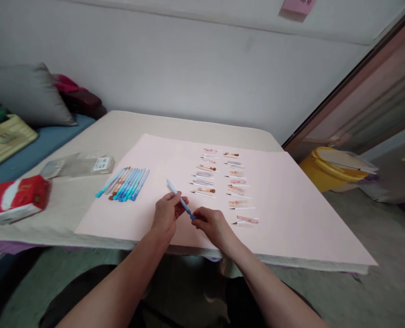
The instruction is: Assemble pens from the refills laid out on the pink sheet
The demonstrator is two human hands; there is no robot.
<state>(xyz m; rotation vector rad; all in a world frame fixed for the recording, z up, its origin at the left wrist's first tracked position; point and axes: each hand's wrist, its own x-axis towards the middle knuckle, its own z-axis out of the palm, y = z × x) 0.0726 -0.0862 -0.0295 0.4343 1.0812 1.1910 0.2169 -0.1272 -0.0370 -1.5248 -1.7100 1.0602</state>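
Observation:
A light-blue pen (183,204) is held above the pink sheet (284,218), its tip pointing up and left. My left hand (168,209) is closed around the barrel. At the pen's darker blue end, the fingers of my right hand (211,223) pinch it. To the left of my hands lies a row of blue, teal and brown pens (125,184), side by side. Beyond and to the right, two columns of small packets (204,175) are laid out, with thin white refills (242,208) beside them.
At the table's left are a red tissue pack (17,198) and a clear plastic bag (75,165). A bench with a grey cushion (28,93) stands further left. A yellow bucket (325,171) is on the floor to the right. The wall (188,68) rises behind the table.

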